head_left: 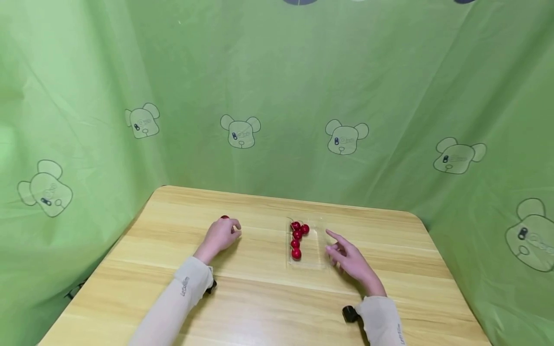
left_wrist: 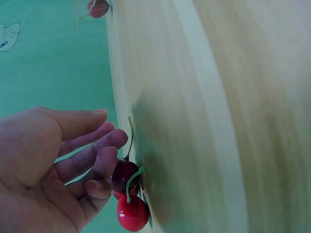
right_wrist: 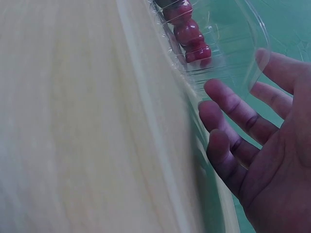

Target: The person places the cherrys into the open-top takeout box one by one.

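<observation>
A clear plastic box point(head_left: 317, 263) stands mid-table with several red cherries point(head_left: 296, 243) in a row along its left side, some with stems. Just right of the box is my right hand point(head_left: 351, 259); its fingers are loosely bent with nothing held. In the right wrist view, the fingertips are close to the box wall point(right_wrist: 262, 43), and I cannot tell if they touch it. My left hand point(head_left: 220, 234) hovers over a few loose cherries point(left_wrist: 132, 212) with green stems, left of the box. Its fingers are loosely bent beside them, and no grip on a cherry shows.
The wooden table point(head_left: 259, 302) has rounded far corners. A green curtain point(head_left: 277, 86) with bear-head prints hangs behind it and on both sides. Black wrist devices point(head_left: 349, 314) sit at the sleeve cuffs.
</observation>
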Tool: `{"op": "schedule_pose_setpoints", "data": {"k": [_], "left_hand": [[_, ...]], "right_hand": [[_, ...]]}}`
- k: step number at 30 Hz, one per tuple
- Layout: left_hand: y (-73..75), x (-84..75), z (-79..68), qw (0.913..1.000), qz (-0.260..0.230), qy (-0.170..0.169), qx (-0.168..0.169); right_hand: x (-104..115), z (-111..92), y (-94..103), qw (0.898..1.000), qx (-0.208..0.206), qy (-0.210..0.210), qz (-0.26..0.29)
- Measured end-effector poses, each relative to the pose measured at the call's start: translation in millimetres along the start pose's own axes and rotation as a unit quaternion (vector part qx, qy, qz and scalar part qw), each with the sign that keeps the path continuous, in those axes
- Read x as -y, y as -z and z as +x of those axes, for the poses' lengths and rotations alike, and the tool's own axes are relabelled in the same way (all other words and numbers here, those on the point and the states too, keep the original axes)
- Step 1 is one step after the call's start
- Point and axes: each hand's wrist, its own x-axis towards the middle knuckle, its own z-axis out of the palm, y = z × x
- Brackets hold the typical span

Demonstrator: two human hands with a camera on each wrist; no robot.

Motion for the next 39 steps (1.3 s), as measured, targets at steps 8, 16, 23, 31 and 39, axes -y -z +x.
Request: {"op": "schedule_pose_setpoints", "data": {"k": [8,16,23,31,39], "left_hand": [[-5.1,5.3,1.8,0.9997,0.021,-0.007,0.008],[-6.4,6.3,2.2,0.999,0.036,-0.005,0.025],[-7.5,5.4,0.8,0.9988,0.039,-0.016,0.027],[-7.0,8.4,-2.0,0.999,0.031,-0.021,0.024],[-2.8,9.1,-5.3,0.9989,-0.018,0.034,-0.029]], "right_hand": [[-28,11,-2.8,1.0,-0.013,-0.002,-0.005],[-38,14,-4.1,1.0,-0.02,0.004,-0.001],[-38,14,-3.3,1.0,-0.018,0.007,-0.002],[-37,13,-3.7,1.0,-0.018,0.005,0.006],[-24,9,-3.0,1.0,-0.013,0.007,0.008]]}}
